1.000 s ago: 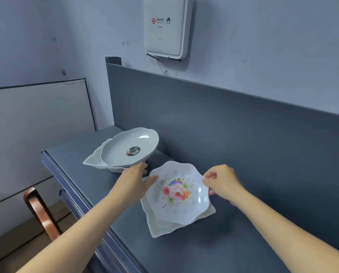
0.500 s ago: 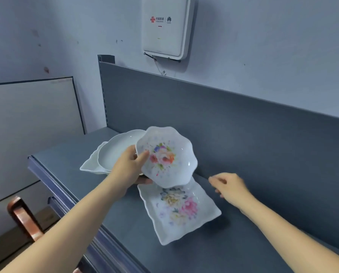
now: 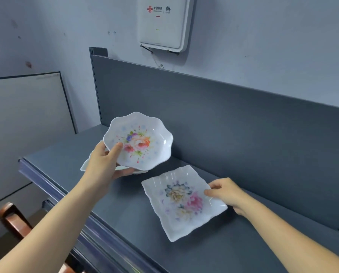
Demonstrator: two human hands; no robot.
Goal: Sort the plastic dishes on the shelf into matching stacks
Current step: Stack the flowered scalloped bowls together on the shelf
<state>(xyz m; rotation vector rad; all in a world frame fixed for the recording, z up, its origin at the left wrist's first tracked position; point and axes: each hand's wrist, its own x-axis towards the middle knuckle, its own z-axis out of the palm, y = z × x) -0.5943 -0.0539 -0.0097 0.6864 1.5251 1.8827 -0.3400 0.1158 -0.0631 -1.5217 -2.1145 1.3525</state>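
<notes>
Left hand (image 3: 103, 166) grips a white round plastic dish with a wavy rim and an orange, pink and purple flower print (image 3: 143, 140). The thumb lies on the inner face and the fingers curl under the base. It holds the dish tilted above the far left part of the dark grey metal shelf (image 3: 125, 213). Behind that hand and dish, the edges of plain white plastic dishes (image 3: 84, 166) show on the shelf, mostly hidden.

The right hand (image 3: 226, 194) pinches the right rim of a white squarish plastic dish with fluted sides and a pale cream and pink flower print (image 3: 182, 203), thumb on top. This dish lies flat on the shelf, close to the grey back panel (image 3: 243, 125) and apart from the raised round dish.

A white wall-mounted box (image 3: 164, 22) hangs above the panel.
</notes>
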